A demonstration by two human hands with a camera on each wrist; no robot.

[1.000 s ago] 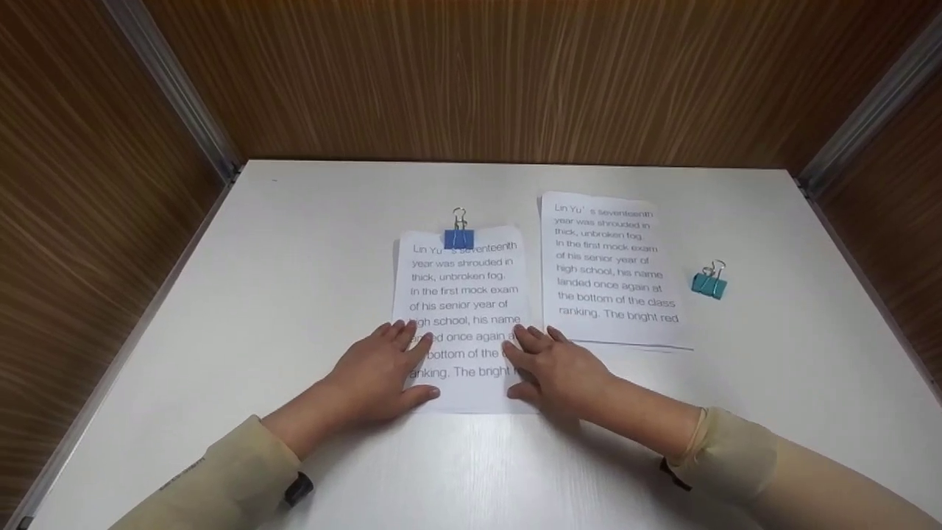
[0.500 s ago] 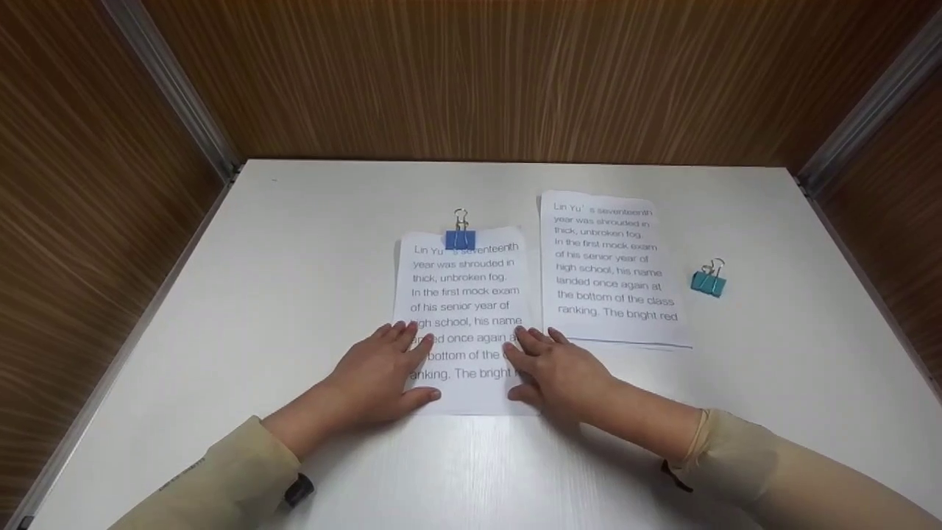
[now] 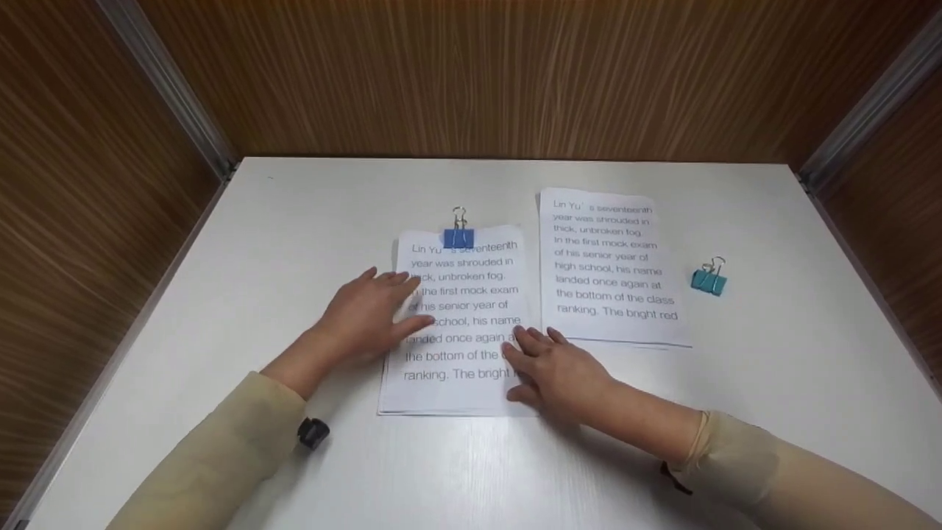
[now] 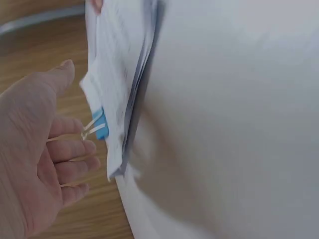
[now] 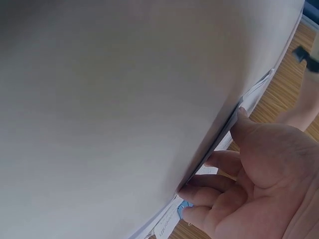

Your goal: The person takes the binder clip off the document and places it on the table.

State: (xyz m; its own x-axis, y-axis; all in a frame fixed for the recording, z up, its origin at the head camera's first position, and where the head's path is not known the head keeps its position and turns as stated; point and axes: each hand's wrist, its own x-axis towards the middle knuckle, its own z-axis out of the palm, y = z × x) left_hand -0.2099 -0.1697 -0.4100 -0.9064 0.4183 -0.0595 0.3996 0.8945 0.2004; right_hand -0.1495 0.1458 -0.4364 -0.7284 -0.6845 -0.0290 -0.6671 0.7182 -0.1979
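A stack of printed paper (image 3: pixel 464 335) lies in the middle of the table, with a blue binder clip (image 3: pixel 459 238) on its top edge. My left hand (image 3: pixel 364 313) hovers over the stack's left side, fingers extended; the left wrist view shows it apart from the paper and holding nothing. Along the stack's lower right edge rests my right hand (image 3: pixel 563 372), its fingertips and thumb touching the paper. In the right wrist view its fingers (image 5: pixel 202 195) lie against the sheet edges.
A second printed stack (image 3: pixel 611 269) without a clip lies to the right, slightly farther back. Beyond it sits a loose teal binder clip (image 3: pixel 709 282). Wood-grain panels (image 3: pixel 471 81) enclose the white table (image 3: pixel 309 221) at the back and sides.
My left hand has come off the stack's lower left edge and moved forward toward its upper left side, uncovering that lower corner. The right hand stays in place.
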